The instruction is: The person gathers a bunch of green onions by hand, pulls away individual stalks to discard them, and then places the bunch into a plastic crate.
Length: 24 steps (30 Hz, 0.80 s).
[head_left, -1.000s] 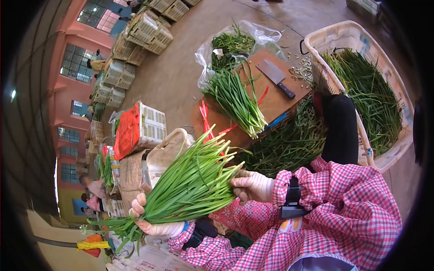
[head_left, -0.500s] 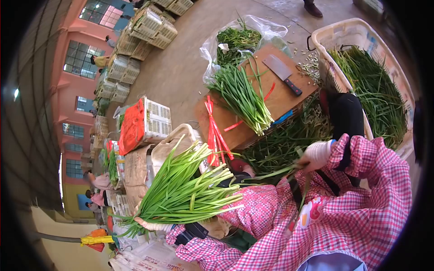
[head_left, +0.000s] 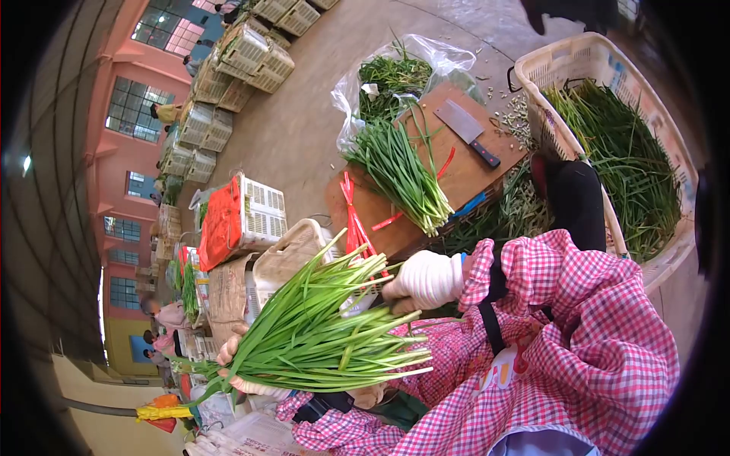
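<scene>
A loose sheaf of garlic chives [head_left: 319, 327] fans out across my lap, pale stem ends toward the right. My left hand [head_left: 247, 385] is wrapped around its leafy end, fingers curled over the leaves. White tape or cloth covers much of my right hand [head_left: 426, 281], which is at the upper stem ends with bent fingers closed on stems; its fingertips are partly hidden. Beyond it, another chive bundle [head_left: 399, 175] lies on a brown board [head_left: 475, 163]. A cleaver [head_left: 468, 131] rests there too, and red ties [head_left: 353, 220] hang over the board's near left edge.
To the right stands a white crate [head_left: 559, 114] holding dark green leaves [head_left: 631, 167]. A clear plastic bag [head_left: 346, 106] of greens sits behind the board. Stacked crates [head_left: 255, 57] line the far left, and a red-covered crate [head_left: 262, 205] is nearer. Other people are in the background.
My right hand has moved left from over my lap to the stem ends of the sheaf. The leaves it trailed are gone from it. My left hand still holds the sheaf.
</scene>
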{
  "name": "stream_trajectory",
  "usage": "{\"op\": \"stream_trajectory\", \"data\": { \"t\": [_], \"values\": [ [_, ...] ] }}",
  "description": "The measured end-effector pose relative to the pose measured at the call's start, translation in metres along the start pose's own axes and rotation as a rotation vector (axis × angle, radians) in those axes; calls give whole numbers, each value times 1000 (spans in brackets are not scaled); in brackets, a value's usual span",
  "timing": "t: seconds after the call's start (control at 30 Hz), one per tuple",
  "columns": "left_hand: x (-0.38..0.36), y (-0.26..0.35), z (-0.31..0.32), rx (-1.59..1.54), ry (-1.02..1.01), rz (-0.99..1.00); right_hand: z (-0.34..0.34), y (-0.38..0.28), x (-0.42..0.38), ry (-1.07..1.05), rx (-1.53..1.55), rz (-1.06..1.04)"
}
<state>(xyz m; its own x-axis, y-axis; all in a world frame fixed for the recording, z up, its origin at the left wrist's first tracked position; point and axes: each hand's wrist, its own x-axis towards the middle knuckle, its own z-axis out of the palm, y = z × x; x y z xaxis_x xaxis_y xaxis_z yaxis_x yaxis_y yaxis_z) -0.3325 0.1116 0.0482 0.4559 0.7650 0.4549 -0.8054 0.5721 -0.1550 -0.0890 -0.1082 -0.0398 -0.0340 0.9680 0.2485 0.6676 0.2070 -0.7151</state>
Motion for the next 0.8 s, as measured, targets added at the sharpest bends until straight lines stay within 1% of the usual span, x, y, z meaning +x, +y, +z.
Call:
{"op": "stream_trajectory", "data": {
  "t": [0.03,0.07,0.13,0.2,0.23,0.27,0.3,0.33,0.37,0.4,0.43,0.47,0.5,0.53,0.57,0.6,0.63,0.67,0.73,0.77,0.8],
  "values": [
    [-2,-28,9,441,-86,120,-2,-2,-6,2,68,0],
    [-3,-41,14,884,-168,240,-2,3,-13,-43,111,1],
    [0,-32,18,871,-143,237,-8,18,-39,-85,174,10],
    [0,-18,20,767,-156,175,-18,35,-67,-261,-47,188],
    [3,28,13,637,-92,79,-15,52,-82,-455,-262,301],
    [3,25,14,640,-91,78,-12,67,-93,-647,-479,411],
    [3,19,17,733,-129,83,-15,73,-100,-647,-475,410],
    [3,15,19,825,-168,86,-18,77,-106,-689,-481,475],
    [3,17,18,827,-167,85,-20,79,-109,-733,-489,541],
    [1,23,16,591,-102,39,-25,67,-107,-484,-416,489],
    [0,29,15,354,-35,-7,-24,63,-97,-310,-326,447],
    [1,38,14,356,-33,-10,-24,54,-86,-77,-215,363],
    [4,49,14,171,64,-24,-16,55,-72,64,-125,296],
    [6,53,15,-12,161,-37,-11,51,-55,177,-2,229],
    [4,50,16,-9,163,-41,-1,51,-38,218,120,201],
    [3,45,15,-250,141,-189,13,54,-23,338,68,107],
    [1,35,15,-491,117,-336,6,37,-14,199,427,253],
    [-2,25,13,-489,120,-338,-1,23,-9,48,784,393],
    [-7,-3,14,343,-43,41,14,21,1,98,1252,371],
    [-5,3,16,347,-43,44,26,35,1,87,1181,350],
    [-3,14,19,320,-5,4,27,38,-6,61,1139,382]
  ]
}}
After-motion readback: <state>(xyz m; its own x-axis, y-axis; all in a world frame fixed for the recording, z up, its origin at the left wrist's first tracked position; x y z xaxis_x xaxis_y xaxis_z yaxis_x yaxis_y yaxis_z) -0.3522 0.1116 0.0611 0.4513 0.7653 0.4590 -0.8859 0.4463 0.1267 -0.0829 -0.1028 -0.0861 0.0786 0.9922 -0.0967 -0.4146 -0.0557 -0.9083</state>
